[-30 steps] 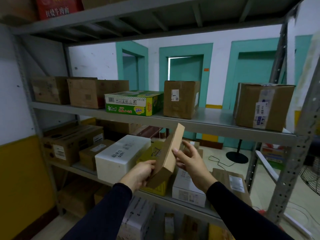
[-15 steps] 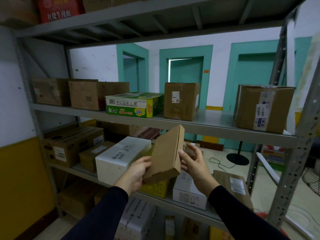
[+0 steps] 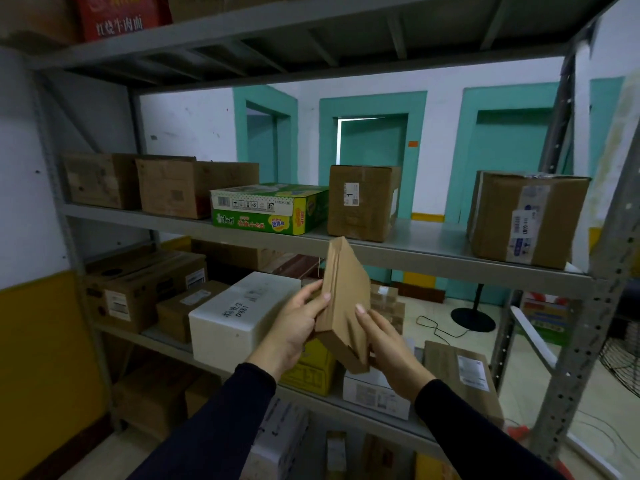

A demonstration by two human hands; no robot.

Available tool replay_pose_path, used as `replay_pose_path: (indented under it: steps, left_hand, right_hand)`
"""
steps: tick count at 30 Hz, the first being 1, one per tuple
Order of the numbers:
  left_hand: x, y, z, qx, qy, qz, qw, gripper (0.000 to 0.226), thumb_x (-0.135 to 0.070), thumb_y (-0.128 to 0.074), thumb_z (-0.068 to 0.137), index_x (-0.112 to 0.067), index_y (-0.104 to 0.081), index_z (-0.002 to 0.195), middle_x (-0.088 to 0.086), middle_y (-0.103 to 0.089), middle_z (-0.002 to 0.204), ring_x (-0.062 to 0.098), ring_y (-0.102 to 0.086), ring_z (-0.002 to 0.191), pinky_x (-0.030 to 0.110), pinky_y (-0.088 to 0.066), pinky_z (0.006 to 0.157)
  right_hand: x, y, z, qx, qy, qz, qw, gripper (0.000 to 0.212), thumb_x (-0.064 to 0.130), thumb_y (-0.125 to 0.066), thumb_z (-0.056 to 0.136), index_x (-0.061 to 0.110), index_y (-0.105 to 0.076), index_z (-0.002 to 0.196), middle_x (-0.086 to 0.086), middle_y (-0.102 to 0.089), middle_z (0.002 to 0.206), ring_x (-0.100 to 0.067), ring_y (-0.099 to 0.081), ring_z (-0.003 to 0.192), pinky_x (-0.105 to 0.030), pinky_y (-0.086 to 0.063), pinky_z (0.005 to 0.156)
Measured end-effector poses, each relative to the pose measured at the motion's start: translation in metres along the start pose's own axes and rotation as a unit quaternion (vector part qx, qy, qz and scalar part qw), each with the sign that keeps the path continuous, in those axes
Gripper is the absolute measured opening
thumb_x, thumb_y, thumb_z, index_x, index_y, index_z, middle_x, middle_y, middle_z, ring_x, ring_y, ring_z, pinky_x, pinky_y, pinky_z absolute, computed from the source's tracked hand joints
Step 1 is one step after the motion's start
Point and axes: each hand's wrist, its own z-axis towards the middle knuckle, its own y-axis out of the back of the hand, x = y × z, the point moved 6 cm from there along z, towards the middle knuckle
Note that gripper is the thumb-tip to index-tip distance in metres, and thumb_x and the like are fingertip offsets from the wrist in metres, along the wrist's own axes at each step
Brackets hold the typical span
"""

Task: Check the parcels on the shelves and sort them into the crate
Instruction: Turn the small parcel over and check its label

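I hold a flat brown cardboard parcel (image 3: 344, 299) upright and tilted in front of the metal shelf rack (image 3: 415, 258). My left hand (image 3: 294, 327) grips its left edge, thumb on the near face. On the other side my right hand (image 3: 384, 337) holds the lower right part, with fingers curled round the bottom corner. Brown boxes (image 3: 363, 202) and a green-and-yellow printed box (image 3: 270, 209) stand on the upper shelf. A white foam box (image 3: 235, 317) marked 0881 sits on the lower shelf. No crate is in view.
More cardboard boxes (image 3: 138, 289) fill the lower shelf at left, and a yellow box (image 3: 311, 368) and a white carton (image 3: 374, 393) lie under my hands. A large taped box (image 3: 526, 216) stands at the upper right. Behind the rack are teal doors, a black stand base (image 3: 472, 318) and cables.
The parcel has been turned in my hands so a narrower face shows, and lifted a little. My left hand slid up its left edge; my right hand moved down to the lower corner.
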Motion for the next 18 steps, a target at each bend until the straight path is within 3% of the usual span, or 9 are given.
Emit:
replay_pose_path:
  steps: [3,9,14,16,18]
  left_hand:
    - [0.001,-0.01,-0.003,0.041,0.01,0.009,0.999,0.042,-0.018,-0.059,0.098,-0.028,-0.053,0.139,0.007,-0.071,0.116,0.018,-0.07,0.096,0.025,-0.055,0.064]
    - [0.007,-0.018,-0.002,0.078,0.02,-0.011,0.997,0.053,-0.01,-0.065,0.093,-0.022,-0.049,0.143,0.011,-0.071,0.116,0.022,-0.072,0.1,0.031,-0.058,0.075]
    - [0.009,-0.02,0.0,0.081,0.016,-0.002,0.997,0.052,-0.012,-0.066,0.092,-0.025,-0.052,0.14,0.009,-0.071,0.118,0.018,-0.072,0.099,0.029,-0.057,0.073]
    - [0.008,-0.019,0.001,0.076,0.019,0.009,0.997,0.046,-0.014,-0.063,0.094,-0.029,-0.053,0.136,0.007,-0.071,0.117,0.018,-0.071,0.1,0.025,-0.056,0.069]
    - [0.004,-0.015,0.003,0.058,0.021,0.025,0.998,0.039,-0.015,-0.057,0.098,-0.033,-0.055,0.132,0.006,-0.07,0.117,0.018,-0.068,0.1,0.023,-0.053,0.063]
  right_hand:
    - [-0.006,0.0,0.001,0.008,-0.019,0.01,1.0,0.047,0.058,-0.048,0.098,0.036,-0.045,0.138,0.004,-0.065,0.122,-0.013,-0.066,0.105,-0.022,-0.053,0.069]
    - [-0.016,0.005,0.002,0.016,-0.036,0.001,0.999,0.063,0.066,-0.047,0.095,0.03,-0.048,0.147,-0.001,-0.064,0.13,-0.019,-0.063,0.115,-0.031,-0.051,0.082]
    - [-0.016,0.006,0.001,0.017,-0.035,0.01,0.999,0.059,0.062,-0.046,0.098,0.027,-0.048,0.146,-0.002,-0.064,0.128,-0.019,-0.063,0.114,-0.03,-0.05,0.079]
    - [-0.018,0.009,0.003,0.001,-0.029,0.016,0.999,0.059,0.058,-0.049,0.099,0.028,-0.042,0.149,-0.003,-0.061,0.133,-0.02,-0.062,0.115,-0.031,-0.052,0.079]
    - [-0.02,0.021,0.008,-0.049,-0.017,0.028,0.998,0.068,0.052,-0.054,0.099,0.025,-0.03,0.156,-0.006,-0.054,0.143,-0.023,-0.06,0.121,-0.038,-0.054,0.09]
